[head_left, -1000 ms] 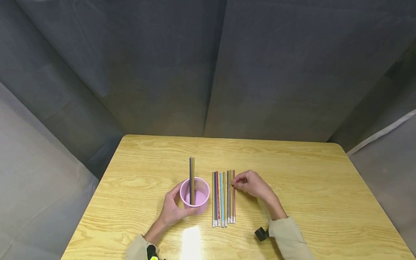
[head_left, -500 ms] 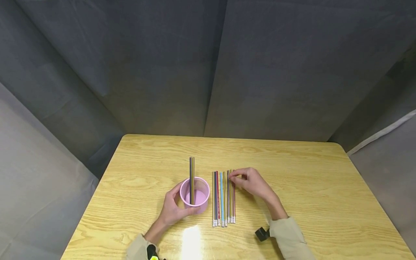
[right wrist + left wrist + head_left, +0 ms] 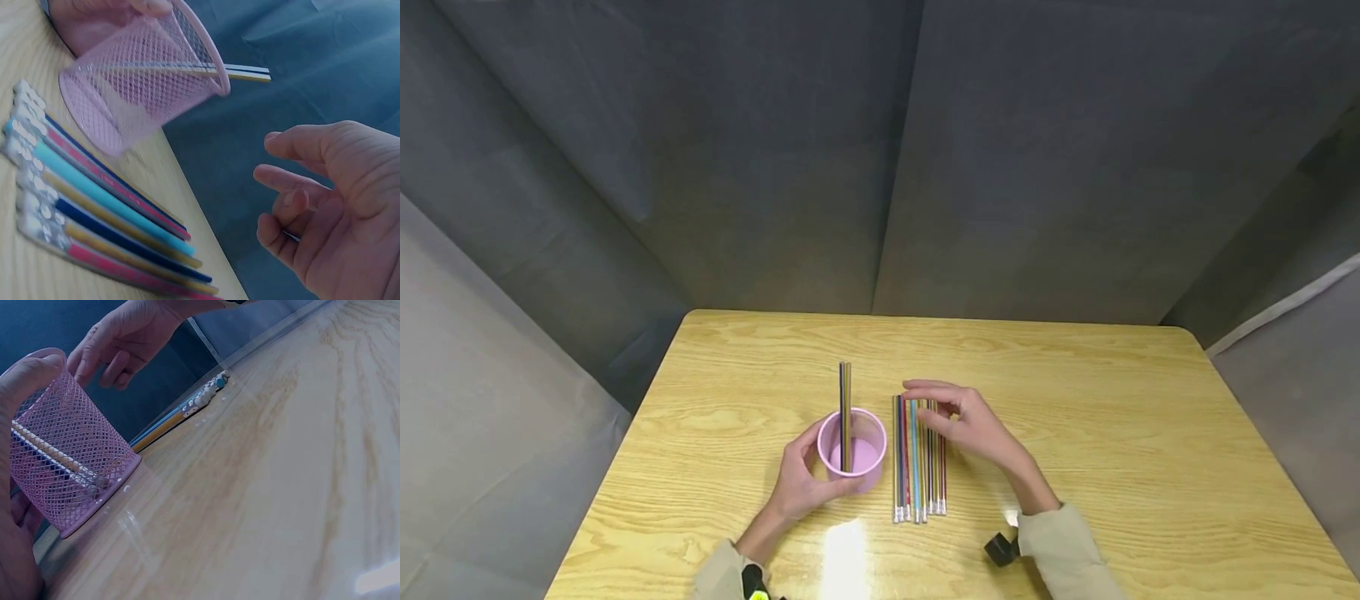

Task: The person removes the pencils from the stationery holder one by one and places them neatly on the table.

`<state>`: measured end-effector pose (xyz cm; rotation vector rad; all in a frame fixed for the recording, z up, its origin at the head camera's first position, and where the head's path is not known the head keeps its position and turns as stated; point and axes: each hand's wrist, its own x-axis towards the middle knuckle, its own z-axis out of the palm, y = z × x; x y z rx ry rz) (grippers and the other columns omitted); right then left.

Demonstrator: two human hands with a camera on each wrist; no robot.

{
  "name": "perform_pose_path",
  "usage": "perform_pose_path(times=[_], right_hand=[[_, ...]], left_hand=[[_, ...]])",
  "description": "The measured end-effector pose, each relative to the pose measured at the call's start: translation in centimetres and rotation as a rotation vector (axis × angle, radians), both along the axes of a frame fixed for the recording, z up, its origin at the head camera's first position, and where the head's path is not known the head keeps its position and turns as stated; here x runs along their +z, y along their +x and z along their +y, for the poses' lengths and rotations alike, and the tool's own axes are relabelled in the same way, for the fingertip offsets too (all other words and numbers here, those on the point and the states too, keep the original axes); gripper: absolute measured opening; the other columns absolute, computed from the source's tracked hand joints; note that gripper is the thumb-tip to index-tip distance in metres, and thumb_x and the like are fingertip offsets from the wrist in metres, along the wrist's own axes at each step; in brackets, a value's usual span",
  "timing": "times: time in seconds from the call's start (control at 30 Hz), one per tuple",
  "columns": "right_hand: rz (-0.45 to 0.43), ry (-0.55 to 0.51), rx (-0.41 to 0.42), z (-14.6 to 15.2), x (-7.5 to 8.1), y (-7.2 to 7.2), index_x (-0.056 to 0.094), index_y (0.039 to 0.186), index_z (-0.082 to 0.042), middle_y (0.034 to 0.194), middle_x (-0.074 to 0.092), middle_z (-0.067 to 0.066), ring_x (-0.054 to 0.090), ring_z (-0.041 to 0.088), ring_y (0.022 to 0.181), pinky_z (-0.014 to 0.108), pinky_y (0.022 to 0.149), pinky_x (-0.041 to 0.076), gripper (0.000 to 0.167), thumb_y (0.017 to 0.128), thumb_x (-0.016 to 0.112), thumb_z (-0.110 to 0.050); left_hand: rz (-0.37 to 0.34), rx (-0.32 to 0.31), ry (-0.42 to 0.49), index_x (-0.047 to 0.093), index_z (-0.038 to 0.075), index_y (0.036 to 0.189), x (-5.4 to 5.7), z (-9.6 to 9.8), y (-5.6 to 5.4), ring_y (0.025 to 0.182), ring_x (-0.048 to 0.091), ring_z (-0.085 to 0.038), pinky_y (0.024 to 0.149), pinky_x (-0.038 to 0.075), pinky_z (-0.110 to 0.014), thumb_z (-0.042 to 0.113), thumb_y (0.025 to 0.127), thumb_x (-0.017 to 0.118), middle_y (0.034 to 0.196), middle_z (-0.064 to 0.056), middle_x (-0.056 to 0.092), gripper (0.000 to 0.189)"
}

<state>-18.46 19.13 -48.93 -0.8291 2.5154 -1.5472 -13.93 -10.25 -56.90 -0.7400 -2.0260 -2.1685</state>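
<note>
My left hand (image 3: 799, 487) holds the pink mesh pencil cup (image 3: 874, 478) around its left side, thumb at the near front. The cup stands upright on the table, and pencils (image 3: 846, 385) lean in it with their eraser ends down. Just right of the cup lies a row of several pencils (image 3: 916, 483), their eraser ends toward me. Over the far ends of this row hovers my right hand (image 3: 973, 425). In the right wrist view, the right hand (image 3: 340, 194) has its thumb and fingers apart, with nothing between them.
The wooden table (image 3: 1120, 417) extends to both sides, with dark grey curtains (image 3: 775, 167) behind it. A black wrist camera (image 3: 1000, 550) sticks out from the right sleeve. Light glares off the tabletop in front of the cup.
My right hand has moved left across the far ends of the pencil row, and its fingers have spread. My left hand still holds the cup in about the same place.
</note>
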Motion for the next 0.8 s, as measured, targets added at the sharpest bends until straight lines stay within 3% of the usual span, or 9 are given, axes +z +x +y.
perform_pose_path(times=[0.4, 0.6, 0.7, 0.8], right_hand=[[0.013, -0.037, 0.11, -2.7, 0.1, 0.2, 0.071, 0.134, -0.011, 0.144, 0.065, 0.007, 0.05, 0.013, 0.071, 0.023, 0.063, 0.048, 0.032, 0.102, 0.067, -0.013], [0.002, -0.026, 0.127, -4.2, 0.2, 0.4, 0.07, 0.136, -0.013, 0.143, 0.066, 0.004, 0.057, 0.009, 0.084, 0.025, 0.072, 0.052, 0.033, 0.103, 0.066, -0.018], [0.002, -0.018, 0.144, -4.8, 0.0, 0.6, 0.068, 0.139, -0.016, 0.144, 0.065, 0.001, 0.06, 0.01, 0.093, 0.025, 0.076, 0.053, 0.035, 0.104, 0.064, -0.019], [0.018, -0.02, 0.159, -5.4, -0.4, 0.7, 0.067, 0.141, -0.017, 0.146, 0.063, 0.001, 0.059, 0.014, 0.086, 0.025, 0.073, 0.053, 0.036, 0.105, 0.063, -0.018]], left_hand=[[0.012, -0.004, -0.016, 0.054, 0.0, 0.147, 0.1, 0.0, 0.0, 0.126, 0.059, -0.048, 0.115, 0.048, -0.039, -0.009, 0.064, 0.091, 0.138, -0.023, 0.064, 0.092], [0.031, -0.007, -0.024, 0.054, 0.0, 0.147, -0.2, -0.1, -0.1, 0.126, 0.058, -0.051, 0.115, 0.048, -0.04, -0.008, 0.064, 0.091, 0.137, -0.029, 0.063, 0.092], [0.044, -0.004, -0.035, 0.053, 0.0, 0.148, -0.3, -0.2, -0.1, 0.127, 0.059, -0.047, 0.116, 0.048, -0.039, -0.007, 0.064, 0.091, 0.138, -0.026, 0.063, 0.092], [0.051, 0.003, -0.045, 0.053, 0.0, 0.148, -0.3, -0.4, -0.1, 0.128, 0.06, -0.04, 0.115, 0.048, -0.039, -0.006, 0.065, 0.091, 0.139, -0.021, 0.064, 0.091]])
